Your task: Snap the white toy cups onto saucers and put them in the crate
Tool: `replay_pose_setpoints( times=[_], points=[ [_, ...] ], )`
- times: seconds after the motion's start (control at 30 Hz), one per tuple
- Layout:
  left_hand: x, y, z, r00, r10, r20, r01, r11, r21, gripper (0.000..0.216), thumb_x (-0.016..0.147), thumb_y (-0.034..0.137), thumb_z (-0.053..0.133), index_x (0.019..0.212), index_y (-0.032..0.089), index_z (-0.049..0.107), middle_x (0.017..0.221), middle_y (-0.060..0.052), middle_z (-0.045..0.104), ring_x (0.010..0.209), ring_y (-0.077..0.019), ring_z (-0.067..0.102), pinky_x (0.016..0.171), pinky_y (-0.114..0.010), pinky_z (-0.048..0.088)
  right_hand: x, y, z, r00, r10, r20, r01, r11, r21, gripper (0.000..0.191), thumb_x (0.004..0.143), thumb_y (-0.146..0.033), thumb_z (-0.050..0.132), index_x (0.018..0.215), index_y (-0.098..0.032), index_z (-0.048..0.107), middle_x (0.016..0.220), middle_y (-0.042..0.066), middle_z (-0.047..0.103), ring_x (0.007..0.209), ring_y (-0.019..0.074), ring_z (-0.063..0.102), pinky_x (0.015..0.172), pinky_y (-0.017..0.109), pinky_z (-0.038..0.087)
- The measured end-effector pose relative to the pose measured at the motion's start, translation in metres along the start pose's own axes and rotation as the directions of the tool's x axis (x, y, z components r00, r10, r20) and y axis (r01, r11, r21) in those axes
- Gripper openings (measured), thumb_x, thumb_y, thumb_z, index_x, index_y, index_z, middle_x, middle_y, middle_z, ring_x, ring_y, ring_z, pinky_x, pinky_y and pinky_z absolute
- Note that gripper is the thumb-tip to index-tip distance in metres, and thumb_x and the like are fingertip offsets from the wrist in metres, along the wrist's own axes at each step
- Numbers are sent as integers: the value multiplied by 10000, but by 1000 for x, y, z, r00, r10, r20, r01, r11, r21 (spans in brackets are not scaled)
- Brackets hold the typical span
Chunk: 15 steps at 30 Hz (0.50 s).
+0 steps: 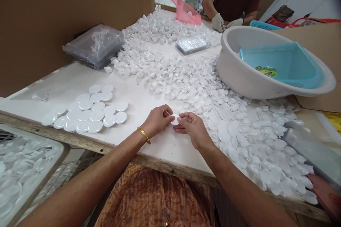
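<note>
Between my two hands, just above the white table (pixel 160 145), is a small round white plastic disc (pixel 175 119). My left hand (pixel 159 117), with a gold bangle (pixel 144 134) at its wrist, pinches the disc's left edge. On the opposite edge my right hand (pixel 192 126) grips it with thumb and fingers. Part of the disc is hidden behind my fingertips. A group of similar white discs (pixel 97 116) lies flat to the left of my hands. Right of them spreads a heap of loose white plastic pieces (pixel 234 127).
A big white tub (pixel 226 67) holding a blue basket (pixel 287 60) stands at the right. Farther back are small cup-like pieces (pixel 149 53), a wrapped stack (pixel 192 45), clear plastic boxes (pixel 96 44) and a pink scoop (pixel 186 14). Across the table a co-worker's gloved hand (pixel 217 22) shows.
</note>
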<state>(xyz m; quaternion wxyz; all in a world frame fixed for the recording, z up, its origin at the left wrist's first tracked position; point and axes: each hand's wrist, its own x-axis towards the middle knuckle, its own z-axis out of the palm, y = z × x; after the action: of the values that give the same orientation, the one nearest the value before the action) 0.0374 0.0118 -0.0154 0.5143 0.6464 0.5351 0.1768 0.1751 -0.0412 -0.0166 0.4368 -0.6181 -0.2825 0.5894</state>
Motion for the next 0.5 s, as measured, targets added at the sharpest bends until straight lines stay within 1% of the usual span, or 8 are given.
replay_pose_setpoints(
  times=[0.1,0.17,0.37,0.5],
  points=[
    [0,0,-2,996,-79,51,85,989,-124,92,707,220,563,773,159,542,510,46,501,416,-84,462,406,-212,395,3,2,2,999,-15,35,17,998,-61,168,762,-230,609,878,-165,507,647,-4,618,610,145,653,589,278,549],
    [-1,2,-5,993,-98,70,108,983,-152,74,717,198,558,771,149,546,490,43,504,418,-86,479,417,-217,425,5,4,3,999,-19,48,23,995,-100,183,759,-248,613,885,-170,505,664,-3,621,613,144,650,568,272,545],
    [-3,6,-13,983,-154,104,166,978,-125,37,740,166,543,765,141,532,453,45,515,394,-89,500,426,-220,450,7,5,3,996,-27,81,41,984,-173,107,797,-265,554,840,-168,541,706,14,638,623,125,648,571,247,533],
    [-4,6,-14,987,-124,105,132,988,-77,37,734,151,545,757,151,516,467,47,523,412,-96,524,434,-222,459,7,5,5,997,-31,69,46,973,-226,82,782,-235,569,821,-165,554,698,16,637,601,116,639,553,229,524]
  ],
)
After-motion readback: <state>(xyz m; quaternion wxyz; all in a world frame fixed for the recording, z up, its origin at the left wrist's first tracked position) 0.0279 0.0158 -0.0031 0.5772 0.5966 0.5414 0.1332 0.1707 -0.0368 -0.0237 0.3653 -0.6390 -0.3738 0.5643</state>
